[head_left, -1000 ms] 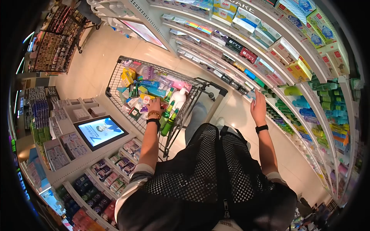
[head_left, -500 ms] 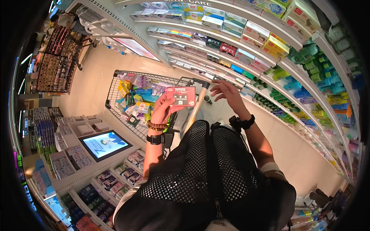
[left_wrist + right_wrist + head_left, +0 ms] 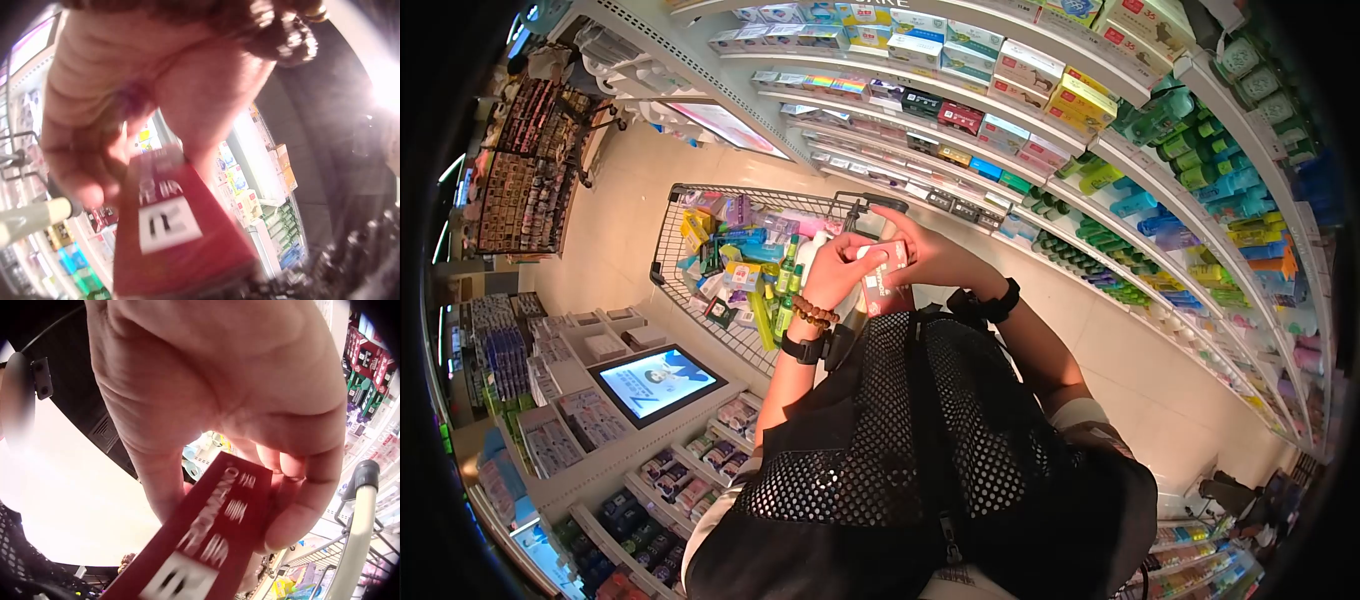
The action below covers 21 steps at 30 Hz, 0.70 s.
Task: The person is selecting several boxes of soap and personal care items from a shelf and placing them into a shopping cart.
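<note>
A small red box (image 3: 888, 288) with white lettering is between both hands, in front of the chest. My left hand (image 3: 838, 272), with beads and a black band at the wrist, pinches it from the left side. From the right, the thumb and fingers of my right hand (image 3: 932, 256) grip its edges. In the right wrist view the printed narrow side of the red box (image 3: 215, 515) faces the camera, thumb on one side and fingers on the other. The left wrist view shows a white label on the red box (image 3: 181, 240).
A wire shopping cart (image 3: 662, 240) stands ahead, loaded with packets, boxes and green bottles (image 3: 786, 285). Its pale handle (image 3: 353, 556) lies close by the hands. Shelves (image 3: 1000, 140) of boxes and bottles curve along the right. A display screen (image 3: 657, 383) sits on the left counter.
The left hand came up out of the cart with the red box and drew it toward the chest. The right hand moved in from the right and took hold of the box too.
</note>
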Available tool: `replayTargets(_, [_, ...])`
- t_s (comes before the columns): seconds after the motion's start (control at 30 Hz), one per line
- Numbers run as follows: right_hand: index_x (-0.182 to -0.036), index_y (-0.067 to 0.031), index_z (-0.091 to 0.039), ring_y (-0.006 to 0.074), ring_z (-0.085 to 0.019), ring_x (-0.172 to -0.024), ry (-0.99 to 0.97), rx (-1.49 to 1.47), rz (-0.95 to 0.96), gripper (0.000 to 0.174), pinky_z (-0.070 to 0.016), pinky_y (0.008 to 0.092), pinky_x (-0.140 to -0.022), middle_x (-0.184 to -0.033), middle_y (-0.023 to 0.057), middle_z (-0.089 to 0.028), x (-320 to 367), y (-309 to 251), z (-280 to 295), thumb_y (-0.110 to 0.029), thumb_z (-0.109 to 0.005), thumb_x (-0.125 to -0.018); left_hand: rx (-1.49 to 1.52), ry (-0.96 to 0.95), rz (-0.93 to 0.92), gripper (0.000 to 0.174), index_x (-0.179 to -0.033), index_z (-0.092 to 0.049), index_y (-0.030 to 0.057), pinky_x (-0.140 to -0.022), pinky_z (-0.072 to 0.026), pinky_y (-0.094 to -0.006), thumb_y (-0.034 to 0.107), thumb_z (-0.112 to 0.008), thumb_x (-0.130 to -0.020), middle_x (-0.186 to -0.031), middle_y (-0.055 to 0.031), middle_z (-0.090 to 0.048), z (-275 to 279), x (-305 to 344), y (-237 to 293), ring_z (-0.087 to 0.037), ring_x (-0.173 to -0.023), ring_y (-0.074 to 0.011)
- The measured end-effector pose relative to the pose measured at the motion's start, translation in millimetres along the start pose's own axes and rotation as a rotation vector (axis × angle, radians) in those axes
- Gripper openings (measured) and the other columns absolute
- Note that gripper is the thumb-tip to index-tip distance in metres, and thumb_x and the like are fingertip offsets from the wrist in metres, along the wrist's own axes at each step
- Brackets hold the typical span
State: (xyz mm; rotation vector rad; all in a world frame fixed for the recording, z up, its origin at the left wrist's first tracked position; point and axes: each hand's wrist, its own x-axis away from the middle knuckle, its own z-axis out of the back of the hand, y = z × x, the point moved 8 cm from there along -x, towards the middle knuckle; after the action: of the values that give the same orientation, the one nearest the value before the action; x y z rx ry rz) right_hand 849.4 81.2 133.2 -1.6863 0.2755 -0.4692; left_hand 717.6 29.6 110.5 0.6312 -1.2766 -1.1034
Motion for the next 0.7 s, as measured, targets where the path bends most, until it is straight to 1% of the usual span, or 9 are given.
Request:
replayTargets(0.07, [-0.154, -0.0091, -0.038, 0.0064, -0.058, -0.089, -0.129, 0.051, -0.066, 0.085, -0.0494, 0.0253, -0.078, -0.109, 0.0019, -0.063, -5, 2, -3, -0.003, -0.081, -0.08, 0.211, -0.108, -0.154, 0.038, -0.123, -0.059, 0.0005, -0.08, -0.051, -0.023, 0.017, -0.074, -0.091, -0.098, -0.0023, -0.069, -9, -11, 4, -0.064, -0.091, -0.0075])
replayTargets(0.17, [-0.146, -0.0073, -0.049, 0.0072, -0.061, -0.088, -0.01, 0.032, 0.093, 0.069, -0.0498, 0.0252, -0.076, -0.109, 0.0033, -0.065, -19, -3, 14, -0.005, -0.079, -0.083, 0.259, -0.037, -0.223, 0.04, -0.124, -0.056, -0.0003, -0.079, -0.0567, -0.0267, 0.011, -0.074, -0.09, -0.107, -0.0076, -0.069, 2, -27, 2, -0.068, -0.093, -0.0134])
replayTargets(0.2, [-0.143, -0.007, -0.051, 0.0083, -0.063, -0.088, 0.06, 0.126, 0.103, 0.065, -0.0504, 0.0257, -0.076, -0.109, 0.0045, -0.065, -23, -7, 26, -0.006, -0.078, -0.084, 0.266, -0.038, -0.22, 0.04, -0.124, -0.056, -0.0003, -0.079, -0.0567, -0.0267, 0.011, -0.074, -0.09, -0.107, -0.0076, -0.069, 5, -26, 4, -0.068, -0.093, -0.0134])
replayTargets(0.23, [-0.132, -0.0048, -0.056, 0.0102, -0.064, -0.092, 0.102, 0.041, -0.18, 0.05, -0.051, 0.0262, -0.078, -0.11, 0.0059, -0.065, -22, 9, 42, -0.009, -0.076, -0.086, 0.412, -0.081, -0.092, 0.039, -0.125, -0.056, -0.0004, -0.079, -0.0584, -0.0289, 0.008, -0.072, -0.09, -0.107, -0.0077, -0.068, 6, -20, -3, -0.069, -0.093, -0.0156])
replayTargets(0.33, [-0.119, -0.0026, -0.057, 0.0152, -0.065, -0.089, 0.365, 0.007, -0.044, 0.04, -0.0532, 0.0319, -0.08, -0.107, 0.0065, -0.064, -32, 31, 72, -0.01, -0.077, -0.085, 0.681, -0.004, 0.02, 0.035, -0.122, -0.058, -0.0006, -0.077, -0.0612, -0.0318, 0.0, -0.07, -0.089, -0.103, -0.0074, -0.07, 25, -29, -30, -0.071, -0.091, -0.0175])
replayTargets(0.47, [-0.123, -0.002, -0.058, 0.0195, -0.067, -0.09, 0.207, 0.077, -0.072, 0.045, -0.0536, 0.0351, -0.083, -0.109, 0.0085, -0.066, -53, 29, 65, -0.009, -0.078, -0.082, 0.497, 0.088, -0.116, 0.036, -0.121, -0.06, -0.0005, -0.075, -0.0579, -0.0271, 0.001, -0.072, -0.088, -0.102, -0.0073, -0.071, 58, -43, -30, -0.07, -0.09, -0.0155])
replayTargets(0.53, [-0.123, -0.0047, -0.063, 0.0241, -0.069, -0.095, 0.258, 0.402, 0.0, 0.047, -0.0533, 0.0359, -0.082, -0.104, 0.0133, -0.07, -66, 12, 78, -0.01, -0.078, -0.079, 0.419, 0.106, -0.18, 0.036, -0.121, -0.061, 0.0, -0.075, -0.0566, -0.0257, 0.002, -0.073, -0.087, -0.102, -0.0072, -0.071, 70, -49, -29, -0.069, -0.089, -0.0144])
replayTargets(0.63, [-0.125, -0.0025, -0.06, 0.0377, -0.065, -0.098, 0.767, 0.7, 0.116, 0.049, -0.0526, 0.0414, -0.084, -0.106, 0.0189, -0.068, -73, 22, 152, -0.008, -0.074, -0.078, -0.054, 0.474, -0.14, 0.04, -0.12, -0.065, 0.0029, -0.074, -0.0541, -0.028, 0.005, -0.077, -0.082, -0.1, -0.008, -0.07, 114, -50, -61, -0.066, -0.089, -0.0155])
replayTargets(0.7, [-0.118, -0.0024, -0.058, 0.033, -0.062, -0.103, 1.0, 1.116, 0.108, 0.041, -0.0438, 0.0467, -0.086, -0.108, 0.0151, -0.067, -80, 31, 189, -0.005, -0.07, -0.08, -0.207, 0.422, -0.124, 0.041, -0.12, -0.065, 0.0031, -0.072, -0.0542, -0.0296, 0.006, -0.077, -0.081, -0.099, -0.0093, -0.07, 127, -48, -82, -0.067, -0.086, -0.0178])
